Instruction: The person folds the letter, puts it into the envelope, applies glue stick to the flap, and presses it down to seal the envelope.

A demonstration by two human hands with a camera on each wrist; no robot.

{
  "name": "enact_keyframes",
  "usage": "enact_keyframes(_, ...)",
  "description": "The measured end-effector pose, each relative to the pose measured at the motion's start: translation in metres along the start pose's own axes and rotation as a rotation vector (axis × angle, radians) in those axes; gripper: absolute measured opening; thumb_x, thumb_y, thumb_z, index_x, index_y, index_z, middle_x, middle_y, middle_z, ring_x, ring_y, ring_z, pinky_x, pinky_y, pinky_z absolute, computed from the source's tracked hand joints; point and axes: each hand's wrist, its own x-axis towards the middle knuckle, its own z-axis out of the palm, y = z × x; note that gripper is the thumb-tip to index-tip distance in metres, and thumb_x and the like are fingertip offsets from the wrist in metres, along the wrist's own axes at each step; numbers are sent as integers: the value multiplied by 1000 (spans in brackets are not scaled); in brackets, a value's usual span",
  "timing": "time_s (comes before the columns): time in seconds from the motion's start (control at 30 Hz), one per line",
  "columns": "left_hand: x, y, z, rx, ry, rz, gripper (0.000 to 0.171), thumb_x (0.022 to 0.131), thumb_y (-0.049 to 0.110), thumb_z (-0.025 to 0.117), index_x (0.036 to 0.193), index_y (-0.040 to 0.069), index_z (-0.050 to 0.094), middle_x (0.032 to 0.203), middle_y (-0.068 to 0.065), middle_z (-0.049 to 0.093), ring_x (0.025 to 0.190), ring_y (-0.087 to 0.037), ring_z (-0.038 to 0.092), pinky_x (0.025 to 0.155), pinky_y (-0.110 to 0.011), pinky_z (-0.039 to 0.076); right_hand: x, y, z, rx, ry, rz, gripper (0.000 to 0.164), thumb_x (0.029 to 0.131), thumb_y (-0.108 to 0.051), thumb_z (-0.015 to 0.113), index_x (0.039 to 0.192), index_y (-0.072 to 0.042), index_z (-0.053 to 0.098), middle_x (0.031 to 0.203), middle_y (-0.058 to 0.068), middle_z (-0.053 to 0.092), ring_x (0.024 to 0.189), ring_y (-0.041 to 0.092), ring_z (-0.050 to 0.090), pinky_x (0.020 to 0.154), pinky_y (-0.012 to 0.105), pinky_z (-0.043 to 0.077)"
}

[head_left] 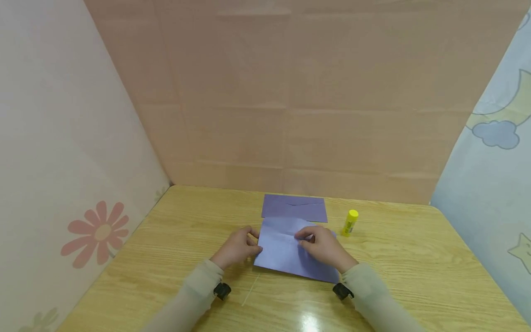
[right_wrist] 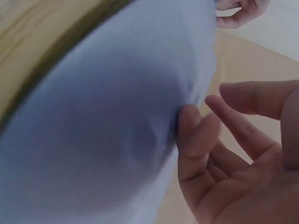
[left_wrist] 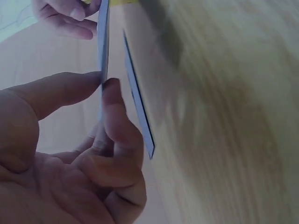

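Observation:
A light purple sheet of paper [head_left: 278,253] is held slightly off the table, a faint crease across it. My left hand [head_left: 238,246] pinches its left edge between thumb and fingers; the left wrist view shows the paper [left_wrist: 103,46] edge-on in that pinch. On the sheet's upper face, the bent fingers of my right hand [head_left: 321,244] touch the paper. The right wrist view has the thumb of the right hand [right_wrist: 224,163] apart from the paper [right_wrist: 93,121], with nothing pinched. Behind lies a darker purple piece of paper [head_left: 290,210] with a thin line across it.
A yellow glue stick [head_left: 350,222] stands upright to the right of the papers. A thin pale strip or line [head_left: 250,290] shows on the wooden table [head_left: 186,221] near the left hand. Hanging sheets enclose the table at the back and both sides.

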Motion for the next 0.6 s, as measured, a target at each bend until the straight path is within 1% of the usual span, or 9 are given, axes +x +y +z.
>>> enact_keyframes(0.07,-1,-1,3,12,0,-18,33,89,8,74,115,-1,57,81,-7,65,62,-21,60,51,-30,49,1,3,2,-2,-16,-6,20,89,-4,67,107,-6,75,109,7,73,81,14,63,69,29,52)
enact_keyframes(0.2,-3,-2,7,78,0,-40,26,88,7,75,107,0,58,78,-5,64,62,-17,58,52,-29,47,1,6,4,-12,-39,-15,19,88,-3,66,105,-4,74,106,8,73,87,18,67,74,32,54)
enact_keyframes(0.3,-4,0,9,153,-8,-25,19,87,9,76,98,3,62,76,-2,63,63,-15,57,54,-28,46,-1,6,4,-16,-60,-39,17,87,-3,66,103,-4,74,104,7,72,90,20,68,77,33,54)
enact_keyframes(0.37,-5,2,10,201,-11,-9,15,86,11,76,93,6,64,75,-1,61,62,-13,56,54,-28,45,-1,6,4,-21,-76,-72,16,87,-3,66,102,-3,74,103,8,72,90,21,68,79,33,55)
enact_keyframes(0.47,-6,5,11,272,-7,10,12,86,14,76,89,7,66,73,0,61,61,-13,54,56,-29,44,-2,8,3,-30,-97,-111,15,89,-4,66,102,-2,73,103,8,72,93,23,67,83,36,55)
enact_keyframes(0.53,-6,7,12,332,-5,17,12,86,15,75,91,6,69,76,0,62,64,-13,54,58,-30,45,-4,8,2,-41,-81,-108,16,89,-5,66,103,-3,73,103,7,72,95,23,67,85,39,54)
enact_keyframes(0.6,-7,8,13,387,-12,33,15,86,15,73,95,3,72,78,0,62,67,-12,53,60,-30,45,-5,7,-1,-50,-24,-77,17,90,-5,65,104,-5,73,104,5,72,95,23,67,83,40,54)
